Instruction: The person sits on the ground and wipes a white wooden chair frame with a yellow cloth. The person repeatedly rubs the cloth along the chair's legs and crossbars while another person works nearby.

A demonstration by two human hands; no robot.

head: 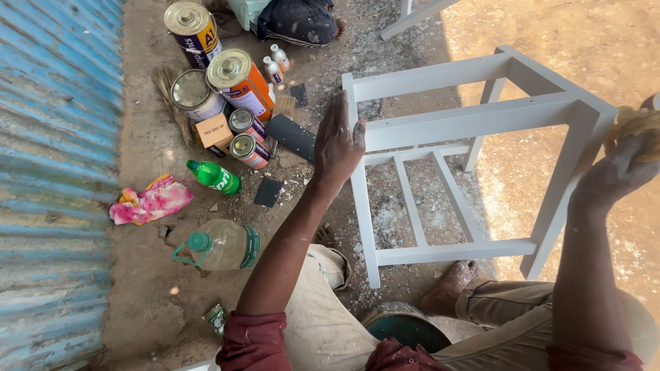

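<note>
Two dusty hands, left hand (338, 141) flat on smooth white frame (474, 120), right hand (619, 172) grip clamping fibrous wad (639, 124)

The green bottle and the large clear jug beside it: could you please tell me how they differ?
The green bottle is small, opaque green, with a red cap; the large clear jug is far bigger, see-through, with a green cap and carry handle. Both lie on their sides on the dirt ground.

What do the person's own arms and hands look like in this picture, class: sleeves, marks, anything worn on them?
Both arms are bare from the elbow down, with dark red sleeves pushed up to the elbows. The left hand wears no glove, ring or watch and has pale dust or paint on its fingers. The right hand is also ungloved and streaked with the same pale residue. No wristbands show.
</note>
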